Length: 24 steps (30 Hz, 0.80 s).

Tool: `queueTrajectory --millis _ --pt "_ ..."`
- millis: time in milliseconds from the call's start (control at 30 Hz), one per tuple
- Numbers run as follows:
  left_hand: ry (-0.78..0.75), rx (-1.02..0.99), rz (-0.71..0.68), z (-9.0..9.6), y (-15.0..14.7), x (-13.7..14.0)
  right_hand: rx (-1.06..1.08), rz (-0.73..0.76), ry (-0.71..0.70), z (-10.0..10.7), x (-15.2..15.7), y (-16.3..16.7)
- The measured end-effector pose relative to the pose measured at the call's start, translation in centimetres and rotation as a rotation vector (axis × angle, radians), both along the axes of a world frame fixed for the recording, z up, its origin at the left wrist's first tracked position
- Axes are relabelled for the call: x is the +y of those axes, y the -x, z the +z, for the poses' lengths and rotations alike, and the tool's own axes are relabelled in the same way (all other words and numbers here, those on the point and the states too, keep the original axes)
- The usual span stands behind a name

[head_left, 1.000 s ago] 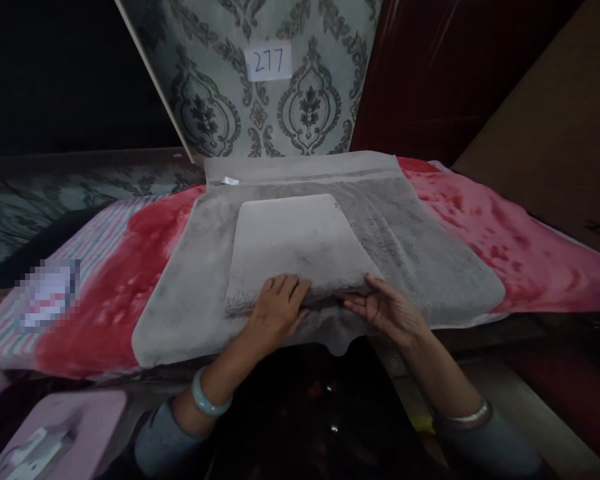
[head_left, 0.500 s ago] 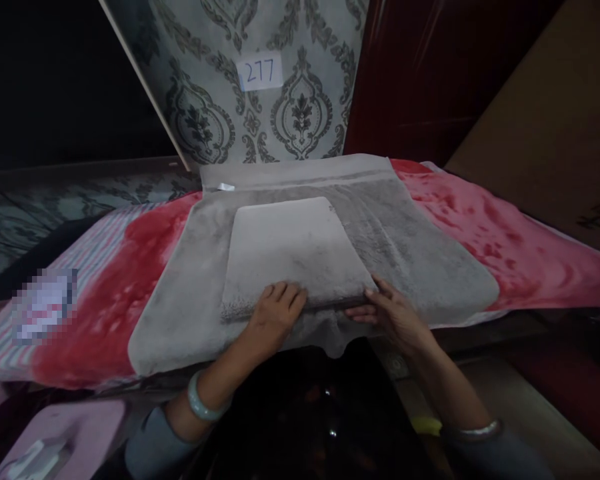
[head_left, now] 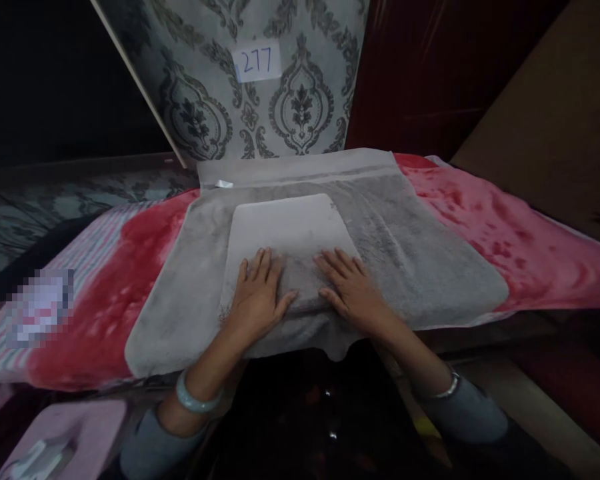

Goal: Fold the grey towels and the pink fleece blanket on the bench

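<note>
Grip is flat on both sides: fingers spread wide, nothing seen pinched. Left hand rests on the left part of the pale grey piece, right hand on its right part; thumbs point in at each other, well apart. Piece is mid-frame on the larger grey cloth, running from under the hands toward top of frame. Neither hand is nearer; both touch it toward its lower edge. Its long axis unclear, view is foreshortened; larger grey cloth is longest left to right, over the red and pink blanket. Can't tell if the piece is separate or a fold.

Text: white card upper centre on patterned wall, handwritten "277". Small white tag upper left of the cloth, nothing legible. Pixelated patch far left, reddish marks, unreadable.
</note>
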<state>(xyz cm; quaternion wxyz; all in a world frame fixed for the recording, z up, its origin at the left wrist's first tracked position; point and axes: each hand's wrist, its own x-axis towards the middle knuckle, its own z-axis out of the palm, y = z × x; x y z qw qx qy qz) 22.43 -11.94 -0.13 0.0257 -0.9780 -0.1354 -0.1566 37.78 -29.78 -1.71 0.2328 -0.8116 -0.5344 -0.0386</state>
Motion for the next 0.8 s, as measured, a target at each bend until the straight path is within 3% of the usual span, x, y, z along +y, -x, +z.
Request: queueTrajectory --millis 67,167,433,800 --pt "0.014 0.061 0.004 -1.0 0.1 0.2 -0.055 -0.001 0.092 -1.1 0.3 0.0" --pt "0.025 0.096 0.007 -1.9 0.3 0.3 -0.098 -0.006 0.107 -2.1 0.1 0.0" --pt "0.044 0.093 0.017 -1.7 0.2 0.3 -0.118 -0.006 0.095 -2.0 -0.1 -0.2" --pt "0.149 0.140 0.179 -1.4 4.9 5.0 -0.026 -0.110 0.013 -4.4 -4.4 -3.4"
